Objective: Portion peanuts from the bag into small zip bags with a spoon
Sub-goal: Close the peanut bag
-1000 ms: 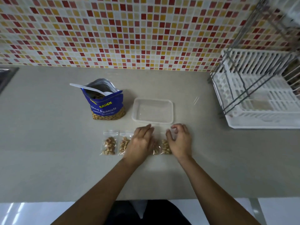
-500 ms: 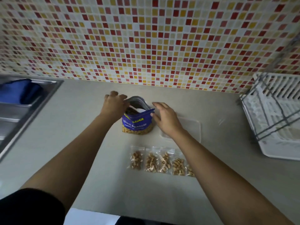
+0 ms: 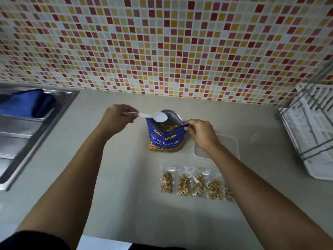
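Note:
A blue bag of salted peanuts (image 3: 164, 139) stands open on the counter, peanuts showing inside its mouth. My left hand (image 3: 117, 118) grips the handle of a white plastic spoon (image 3: 155, 116); its empty bowl hovers over the left rim of the bag. My right hand (image 3: 200, 132) pinches the bag's right top corner. Several small zip bags (image 3: 196, 183) with peanuts in them lie in a row on the counter in front of the big bag; my right forearm covers the rightmost one in part.
A clear plastic tub (image 3: 230, 145) sits right of the peanut bag, half behind my right hand. A white dish rack (image 3: 311, 129) stands at the far right. A steel sink (image 3: 27, 134) with a blue cloth (image 3: 27, 103) is at left. Mosaic tiled wall behind.
My hands left the row of zip bags and went to the peanut bag. The left hand took the spoon and lifted it out; the right hand now pinches the bag's corner.

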`<state>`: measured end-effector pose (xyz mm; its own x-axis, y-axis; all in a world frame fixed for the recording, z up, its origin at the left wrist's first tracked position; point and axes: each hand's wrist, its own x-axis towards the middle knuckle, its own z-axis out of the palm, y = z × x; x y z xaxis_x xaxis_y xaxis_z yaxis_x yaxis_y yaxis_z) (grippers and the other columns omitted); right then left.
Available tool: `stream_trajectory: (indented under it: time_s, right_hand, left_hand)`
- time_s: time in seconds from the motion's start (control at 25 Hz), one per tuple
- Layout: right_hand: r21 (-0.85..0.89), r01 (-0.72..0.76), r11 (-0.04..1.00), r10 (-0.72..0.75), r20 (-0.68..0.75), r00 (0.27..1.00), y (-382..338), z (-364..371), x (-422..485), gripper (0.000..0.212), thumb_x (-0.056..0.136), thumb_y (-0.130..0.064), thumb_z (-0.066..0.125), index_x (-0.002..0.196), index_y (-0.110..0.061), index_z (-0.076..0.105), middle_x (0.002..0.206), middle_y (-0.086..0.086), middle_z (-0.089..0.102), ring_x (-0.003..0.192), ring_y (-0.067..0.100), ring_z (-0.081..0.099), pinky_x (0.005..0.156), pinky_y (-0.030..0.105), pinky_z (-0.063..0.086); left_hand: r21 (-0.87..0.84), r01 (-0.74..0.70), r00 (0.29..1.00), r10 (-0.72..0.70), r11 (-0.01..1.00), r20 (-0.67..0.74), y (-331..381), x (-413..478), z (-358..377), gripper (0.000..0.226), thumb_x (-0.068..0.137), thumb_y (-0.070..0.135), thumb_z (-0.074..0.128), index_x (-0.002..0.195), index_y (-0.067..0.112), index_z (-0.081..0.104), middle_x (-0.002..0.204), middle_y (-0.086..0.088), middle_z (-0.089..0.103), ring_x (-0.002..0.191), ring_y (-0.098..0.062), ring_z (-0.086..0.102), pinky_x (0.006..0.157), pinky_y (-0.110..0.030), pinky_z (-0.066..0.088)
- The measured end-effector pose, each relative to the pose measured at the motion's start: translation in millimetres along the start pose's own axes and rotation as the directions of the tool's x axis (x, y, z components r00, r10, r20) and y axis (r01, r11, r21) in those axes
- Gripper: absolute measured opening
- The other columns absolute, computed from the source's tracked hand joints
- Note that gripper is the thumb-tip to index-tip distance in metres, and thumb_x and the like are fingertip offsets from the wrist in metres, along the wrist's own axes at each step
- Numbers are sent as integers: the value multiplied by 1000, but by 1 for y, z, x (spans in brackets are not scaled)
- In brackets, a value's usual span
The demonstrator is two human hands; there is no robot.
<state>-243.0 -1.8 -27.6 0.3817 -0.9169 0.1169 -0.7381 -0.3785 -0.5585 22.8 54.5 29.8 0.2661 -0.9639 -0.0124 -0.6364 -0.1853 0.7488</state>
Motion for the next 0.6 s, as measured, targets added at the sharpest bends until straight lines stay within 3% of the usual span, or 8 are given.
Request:
stream_trajectory:
  time_s: [0.04,0.08,0.12,0.16,0.2,0.28,0.36,0.6]
  right_hand:
    - [-1,-4,1000,3,-11,1000,0,1,0,22,89,-16,58,108,-14,68,99,11,72,89,26,65,73,26,43]
    - [-3,-10,1000,10,-23,1000,-1,2,0,23,89,-17,58,109,-14,68,99,10,72,88,26,65,72,24,41]
    - [-3,-18,1000,17,-35,999,-1,4,0,23,88,-17,59,109,-14,68,98,10,72,88,26,65,70,22,39]
    - [-1,-25,1000,25,-47,999,-1,5,0,23,88,-17,59,110,-14,68,97,10,72,87,25,65,70,21,37]
    - [-1,-29,1000,29,-54,998,-1,5,0,23,88,-16,59,110,-13,68,97,11,72,86,25,65,70,21,36]
    - [-6,-28,1000,27,-63,998,-2,6,-2,23,88,-15,60,110,-13,68,97,11,72,86,25,65,70,20,36]
    - [8,-29,1000,30,-82,996,-3,7,-3,24,87,-13,60,110,-14,68,98,10,73,87,25,66,73,22,39]
    - [10,-42,999,43,-132,990,-7,11,-8,25,86,-11,61,109,-13,69,98,11,73,86,26,67,77,29,48]
  left_hand:
    - [-303,67,993,-93,950,-70,-11,-6,-1,16,89,15,60,101,8,68,77,-7,65,68,-13,60,58,-18,45]
    - [-566,85,970,-197,820,-140,-25,-11,2,18,88,13,60,104,5,67,76,-7,64,65,-10,61,60,-17,47]
    - [-698,73,933,-295,713,-204,-41,-16,9,21,88,12,61,106,3,66,75,-7,64,62,-7,62,62,-16,50]
    - [-718,73,901,-354,692,-249,-56,-23,21,23,87,12,62,108,2,66,76,-7,65,61,-6,63,64,-17,51]
    - [-629,111,887,-362,769,-286,-70,-30,34,24,87,12,62,109,2,66,77,-10,67,62,-9,64,67,-20,52]
    - [-187,126,915,-187,974,-358,-98,-47,63,21,86,9,62,105,3,70,78,-18,68,68,-26,65,68,-27,47]
    - [112,38,943,1,993,-333,-117,-60,87,22,83,0,62,102,1,71,82,-22,66,70,-35,64,66,-30,46]
    - [316,3,998,16,949,-58,-120,-65,117,25,83,-3,53,104,-6,64,97,-27,59,86,-42,60,77,-43,52]
